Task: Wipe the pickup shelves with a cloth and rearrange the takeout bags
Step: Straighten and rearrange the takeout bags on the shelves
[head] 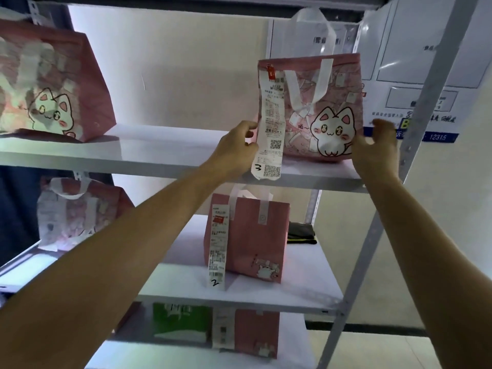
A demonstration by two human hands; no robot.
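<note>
The pink cat bag (319,110) stands on the right end of the upper shelf (165,153), close to the metal post (415,123). The left hand (234,150) is at its left edge, fingers curled beside the long receipt (270,123) hanging down its front; whether they pinch the bag or the paper cannot be told. The right hand (378,147) hovers just off the right edge, fingers spread and bent, holding nothing.

The bag looks like soft fabric that would sag and tip if squeezed hard, and probably light. The two sides low down, or the white handles (311,35) above, seem the safest places to hold. The receipt is flimsy and could tear or crumple under a thumb.

Another pink bag (50,83) sits at the far left of the same shelf, well apart. Below, a bag marked 2 (247,235) stands on the middle shelf (186,283), with a dark folded cloth (300,233) behind it. The post crowds the right hand
</note>
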